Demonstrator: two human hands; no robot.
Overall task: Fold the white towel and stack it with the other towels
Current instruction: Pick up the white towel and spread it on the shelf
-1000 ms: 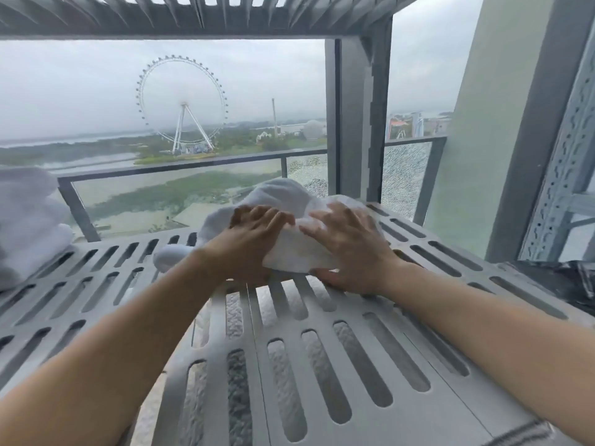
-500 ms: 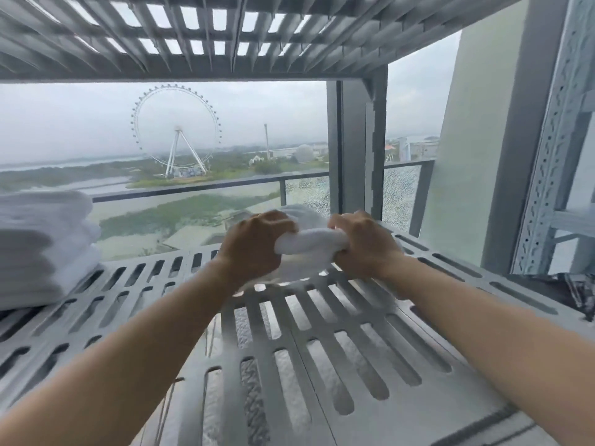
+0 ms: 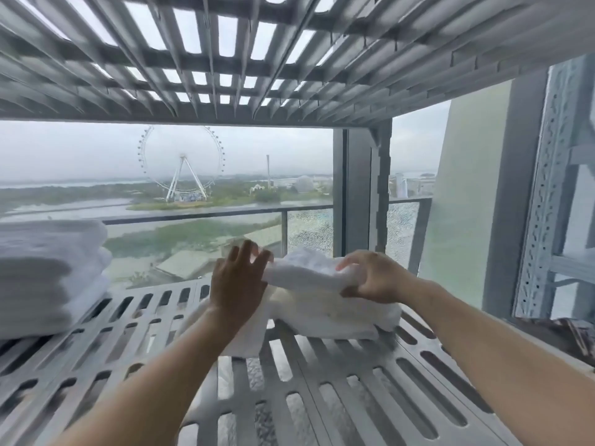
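A white towel [image 3: 322, 312] lies bunched and partly folded on the slotted grey shelf [image 3: 338, 391], near its far edge. My right hand [image 3: 375, 278] pinches the top folded layer of the towel at its right end. At the towel's left end my left hand [image 3: 238, 281] rests against the cloth, fingers spread and pointing up. A stack of folded white towels [image 3: 48, 278] sits on the same shelf at the far left, well apart from both hands.
Another slotted shelf [image 3: 257, 59] hangs close overhead. A grey upright post [image 3: 380, 194] stands behind the towel, with a perforated metal rack upright [image 3: 544, 194] at the right. Beyond the shelf are a railing and glass.
Both hands had been clenched on the bunched towel; the left hand has since spread its fingers and the right has lifted a folded layer. The camera tilted up and the towel lies flatter and wider.
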